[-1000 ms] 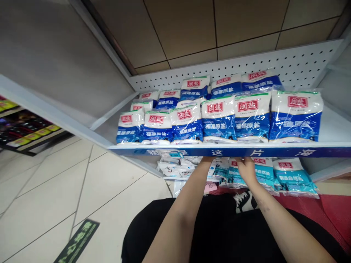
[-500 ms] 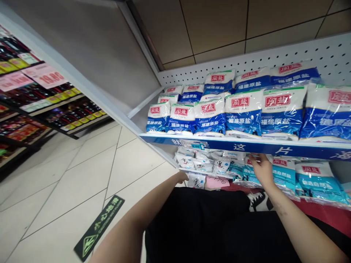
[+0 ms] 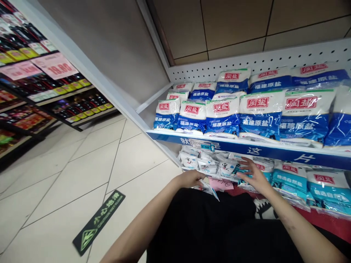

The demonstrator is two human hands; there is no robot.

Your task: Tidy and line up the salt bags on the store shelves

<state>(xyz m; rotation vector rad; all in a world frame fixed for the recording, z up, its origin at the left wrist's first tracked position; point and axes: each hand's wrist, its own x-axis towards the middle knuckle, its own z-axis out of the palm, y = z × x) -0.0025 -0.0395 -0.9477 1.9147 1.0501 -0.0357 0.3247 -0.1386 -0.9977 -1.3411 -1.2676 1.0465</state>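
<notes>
My left hand (image 3: 189, 179) is closed on a small white packet (image 3: 211, 190), seen nearly edge-on in front of the lower shelf. My right hand (image 3: 253, 176) reaches in with spread fingers, holding nothing that I can see. Its fingertips are close to the small white packets with blue marks (image 3: 208, 164) and the teal-and-white salt bags (image 3: 290, 179) on that shelf. Whether they touch a bag is unclear. A pink handwritten card (image 3: 221, 183) lies below the white packets, just right of my left hand.
Blue-and-white salt bags (image 3: 222, 118) fill the upper shelf above a blue label strip (image 3: 236, 147). A grey side panel (image 3: 109, 54) bounds the unit on the left. Farther left are bottle shelves (image 3: 93, 109) and a floor warning sticker (image 3: 99, 222). A shoe (image 3: 264, 209) is below.
My left hand has moved right and up, now lifting a white packet before the shelf. The right hand has shifted left from the teal bags, its fingers spreading. The view has turned slightly left.
</notes>
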